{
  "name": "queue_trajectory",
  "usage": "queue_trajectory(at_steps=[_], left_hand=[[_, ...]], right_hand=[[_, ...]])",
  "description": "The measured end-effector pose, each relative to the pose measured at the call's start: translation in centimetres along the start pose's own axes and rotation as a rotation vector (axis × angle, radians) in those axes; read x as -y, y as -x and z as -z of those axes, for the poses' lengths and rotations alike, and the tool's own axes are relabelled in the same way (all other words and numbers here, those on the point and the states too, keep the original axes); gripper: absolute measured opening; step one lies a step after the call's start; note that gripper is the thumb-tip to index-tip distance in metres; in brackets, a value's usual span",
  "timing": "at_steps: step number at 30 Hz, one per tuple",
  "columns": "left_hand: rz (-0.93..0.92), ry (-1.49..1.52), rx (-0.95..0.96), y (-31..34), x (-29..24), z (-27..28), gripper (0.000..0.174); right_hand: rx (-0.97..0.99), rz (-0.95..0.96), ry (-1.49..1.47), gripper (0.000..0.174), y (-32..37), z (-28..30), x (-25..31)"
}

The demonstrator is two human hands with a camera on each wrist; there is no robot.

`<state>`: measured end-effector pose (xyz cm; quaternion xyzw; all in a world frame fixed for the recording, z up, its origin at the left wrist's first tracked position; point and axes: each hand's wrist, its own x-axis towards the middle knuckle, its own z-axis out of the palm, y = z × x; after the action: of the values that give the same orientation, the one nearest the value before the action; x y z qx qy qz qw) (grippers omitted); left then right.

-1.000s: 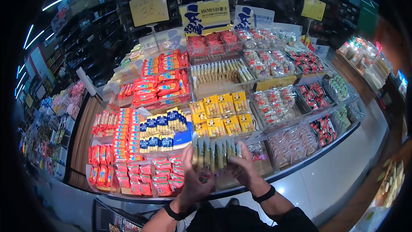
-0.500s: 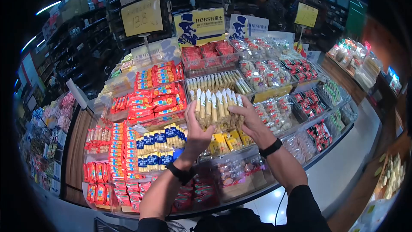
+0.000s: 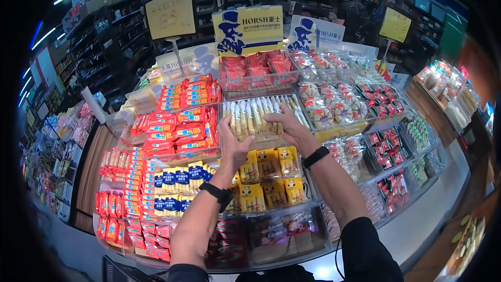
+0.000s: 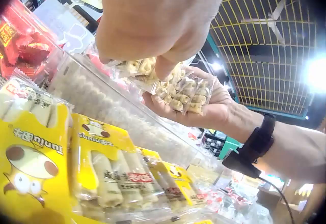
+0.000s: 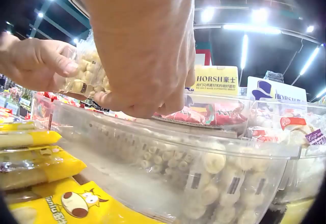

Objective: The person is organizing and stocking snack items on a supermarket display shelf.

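Gripping the row of wrapped pkgs (image 3: 254, 117) from opp. sides, L hand (image 3: 233, 145) and R hand (image 3: 291, 126) hold it above the clear bin (image 5: 239, 145), long axes pointing away (both approx. equally near).

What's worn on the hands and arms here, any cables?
The left hand and right hand are ungloved. Black straps on both wrists carry dark units; a thin dark cable runs from the right one. Dark sleeves end near the elbows.
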<state>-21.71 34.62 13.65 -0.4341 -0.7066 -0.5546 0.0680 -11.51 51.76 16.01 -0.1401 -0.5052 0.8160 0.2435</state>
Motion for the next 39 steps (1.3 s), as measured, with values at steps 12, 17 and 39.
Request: queue_trajectory(at_steps=[12,17,39], left_hand=[[0.095,-0.21,0.132,-1.7,1.9,-0.6,0.084],[0.114,-0.24,0.118,-2.1,1.9,-0.7,0.083],[-0.209,-0.257,0.263,-1.2,3.9,1.7,0.07]], right_hand=[[-0.003,-0.146,0.036,0.095,-1.9,0.3,-0.5],[0.012,-0.148,0.135,0.102,-3.0,0.5,-1.0],[-0.028,-0.218,0.815,0.091,-3.7,0.3,-1.5]])
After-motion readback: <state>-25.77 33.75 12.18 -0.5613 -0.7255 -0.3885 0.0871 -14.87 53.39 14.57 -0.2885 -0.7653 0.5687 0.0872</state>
